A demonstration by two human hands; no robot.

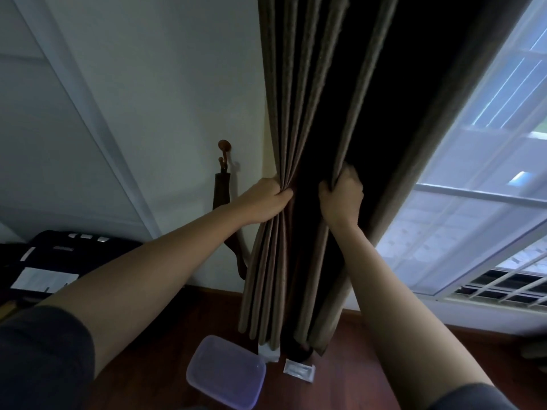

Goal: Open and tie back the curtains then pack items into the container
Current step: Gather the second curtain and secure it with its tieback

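Observation:
A dark brown pleated curtain hangs in the middle of the view, gathered into folds. My left hand grips the bunched left pleats at waist height. My right hand grips the curtain's right fold beside it. A brown tieback strap hangs from a wooden wall hook just left of the curtain. On the floor below lies a clear plastic container with a purple lid. A small white packet and a white item lie next to it at the curtain's foot.
A bright window is uncovered to the right, with a white grille under it. A black case with white labels stands at the left against the white wall. The floor is reddish wood.

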